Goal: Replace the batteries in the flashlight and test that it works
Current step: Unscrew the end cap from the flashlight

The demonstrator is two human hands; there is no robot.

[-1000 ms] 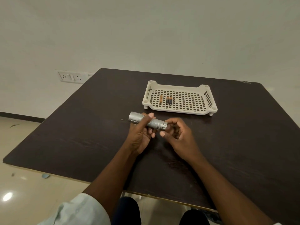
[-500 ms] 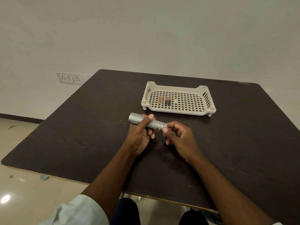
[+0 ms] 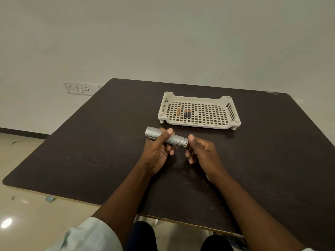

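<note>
I observe the silver flashlight [image 3: 165,137] held above the dark table [image 3: 90,151], lying crosswise with its wider head end to the left and its tail cap to the right. My left hand [image 3: 157,151] grips the barrel from below, fingers curled round it and the thumb laid over the top near the head. My right hand [image 3: 200,151] sits at the tail end, thumb and forefinger pinching the cap, the remaining fingers loosely curled beneath. The two hands are close together, separated only by a short exposed stretch of knurled barrel.

Beyond the flashlight, further from me, a cream perforated tray [image 3: 233,122] stands on the table, clear of both hands. In its left half lie three batteries: one orange battery [image 3: 178,112] and, just beside it to the right, a pair of dark batteries [image 3: 187,113] touching each other. I cannot tell whether the cap is loosened.
</note>
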